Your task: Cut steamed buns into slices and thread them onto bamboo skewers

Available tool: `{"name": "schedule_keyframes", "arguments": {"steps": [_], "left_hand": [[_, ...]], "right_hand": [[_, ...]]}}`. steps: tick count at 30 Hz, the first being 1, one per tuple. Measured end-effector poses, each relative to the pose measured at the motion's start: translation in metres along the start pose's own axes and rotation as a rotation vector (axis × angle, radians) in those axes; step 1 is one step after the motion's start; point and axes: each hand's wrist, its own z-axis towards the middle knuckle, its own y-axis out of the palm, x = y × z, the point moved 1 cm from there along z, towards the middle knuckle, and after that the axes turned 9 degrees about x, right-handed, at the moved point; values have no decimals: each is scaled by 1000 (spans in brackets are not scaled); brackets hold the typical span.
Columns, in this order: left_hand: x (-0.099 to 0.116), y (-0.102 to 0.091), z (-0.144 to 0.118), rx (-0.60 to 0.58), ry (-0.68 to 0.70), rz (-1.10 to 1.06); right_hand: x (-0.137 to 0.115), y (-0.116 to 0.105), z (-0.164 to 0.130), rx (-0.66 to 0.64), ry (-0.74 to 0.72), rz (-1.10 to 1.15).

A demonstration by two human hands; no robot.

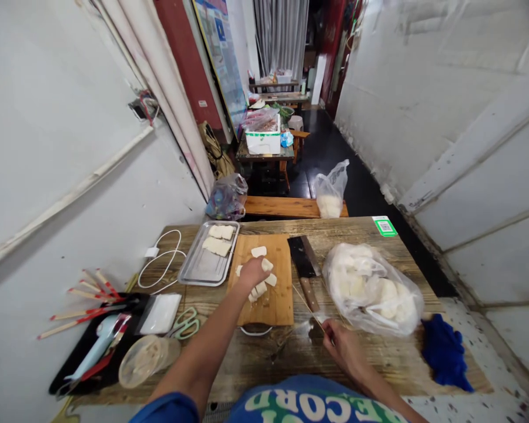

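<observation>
My left hand [253, 272] is over the wooden cutting board [282, 305], its fingers closed on a pale white slice [267, 265]. More slices lie around it on the board, among them one at the far side [258, 251] and a small group near my wrist [258, 291]. My right hand [344, 346], right of the board's near corner, pinches a thin wooden skewer [306, 304] that points toward the board. Between board and plastic bag rests a cleaver [304, 258] with a wooden handle. What the slices are made of cannot be told.
Left of the board, a metal tray [189, 273] holds flat white pieces [217, 245]. A clear bag [370, 288] of white chunks sits right, near a blue cloth [447, 352]. Scissors [186, 323], a plastic tub [143, 361] and a white cable [176, 252] occupy the left side.
</observation>
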Motion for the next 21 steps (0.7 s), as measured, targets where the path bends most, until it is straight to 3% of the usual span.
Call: {"name": "schedule_keyframes", "arguments": {"steps": [4,7,13,21], "left_hand": [[2,14,29,-71,-71,-47],[-3,21,35,-127,-176,-158],[-11,26,8,-269,-468,-626],[-8,16,-26,-356,-799,-1218]], "right_hand": [[-7,-2,-1,30,11,7],[-12,-5,1,58,30,31],[-23,-4,13,113,25,164],[-57,-8,21,77,-228,231]]}}
